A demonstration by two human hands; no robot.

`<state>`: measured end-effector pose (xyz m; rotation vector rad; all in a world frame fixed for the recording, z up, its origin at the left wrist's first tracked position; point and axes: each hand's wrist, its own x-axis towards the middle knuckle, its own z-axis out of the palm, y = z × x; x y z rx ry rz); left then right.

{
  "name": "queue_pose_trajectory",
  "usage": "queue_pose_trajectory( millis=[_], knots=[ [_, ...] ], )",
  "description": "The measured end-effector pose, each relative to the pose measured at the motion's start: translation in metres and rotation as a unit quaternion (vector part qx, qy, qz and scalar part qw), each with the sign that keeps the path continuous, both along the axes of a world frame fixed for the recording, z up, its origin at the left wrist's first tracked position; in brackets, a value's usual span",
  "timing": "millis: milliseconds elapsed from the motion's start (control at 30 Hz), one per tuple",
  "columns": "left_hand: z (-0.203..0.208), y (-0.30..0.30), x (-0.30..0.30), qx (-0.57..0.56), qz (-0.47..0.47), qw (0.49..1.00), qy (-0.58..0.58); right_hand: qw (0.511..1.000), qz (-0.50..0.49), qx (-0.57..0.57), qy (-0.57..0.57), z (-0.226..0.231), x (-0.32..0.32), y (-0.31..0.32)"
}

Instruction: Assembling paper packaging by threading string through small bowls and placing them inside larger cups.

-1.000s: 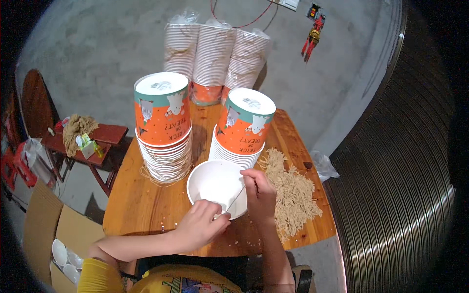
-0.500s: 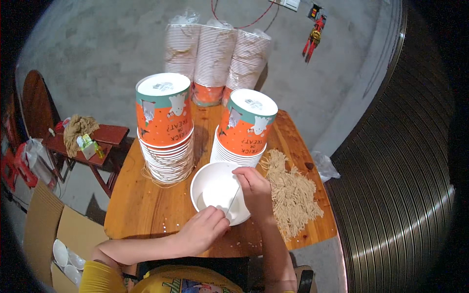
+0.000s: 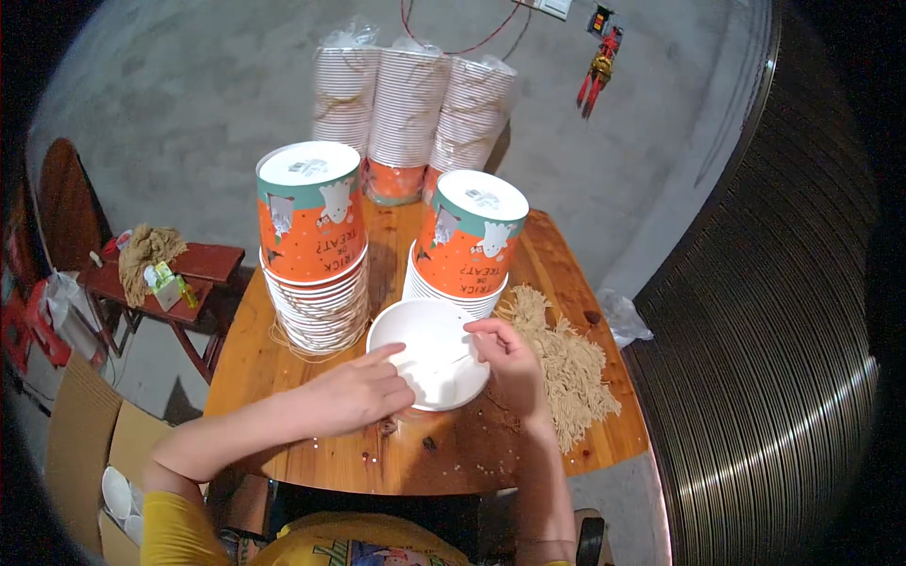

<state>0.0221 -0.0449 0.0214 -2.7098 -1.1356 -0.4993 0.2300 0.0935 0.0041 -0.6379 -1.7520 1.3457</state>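
A white-lined paper bucket (image 3: 429,325) tilts toward me at the table's middle, its open mouth facing up. My left hand (image 3: 363,389) lies at its left rim, index finger stretched over the edge and the other fingers curled against the side. At the right rim my right hand (image 3: 510,358) is closed, with thumb and fingertips pinched at the edge. A thin pale cord (image 3: 461,359) shows faintly inside the bucket near the right fingers; whether they hold it is hidden. Right of that hand lies a pile of tan cords (image 3: 566,373).
Two upside-down stacks of printed orange buckets, the left stack (image 3: 311,222) draped with cords and the right stack (image 3: 472,241), stand behind on the wooden table (image 3: 311,396). Bagged stacks (image 3: 406,113) rise at the back. A cardboard box (image 3: 85,415) and red bench (image 3: 203,259) are left.
My left hand has moved from the cord inside the bucket up to the left rim. The cord no longer runs taut between my hands, and the bucket now tips more toward me.
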Motion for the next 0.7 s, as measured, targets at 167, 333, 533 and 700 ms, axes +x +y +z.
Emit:
queue_pose_trajectory(
  millis=[167, 333, 533, 700],
  knots=[
    [0.011, 0.002, -0.025, 0.041, 0.06, 0.997, 0.021, 0.966, 0.034, -0.228, 0.12, -0.001, 0.047, 0.001],
    [-0.002, 0.01, -0.047, 0.019, 0.118, 0.993, 0.019, 0.811, 0.21, -0.361, 0.409, -0.024, 0.077, -0.002],
    [-0.012, 0.018, -0.063, 0.055, 0.121, 0.99, 0.038, 0.723, 0.128, -0.403, 0.546, -0.01, 0.078, -0.033],
    [0.012, 0.007, -0.031, 0.034, 0.128, 0.978, -0.164, 0.758, 0.11, -0.371, 0.525, -0.006, 0.058, -0.054]
  ],
)
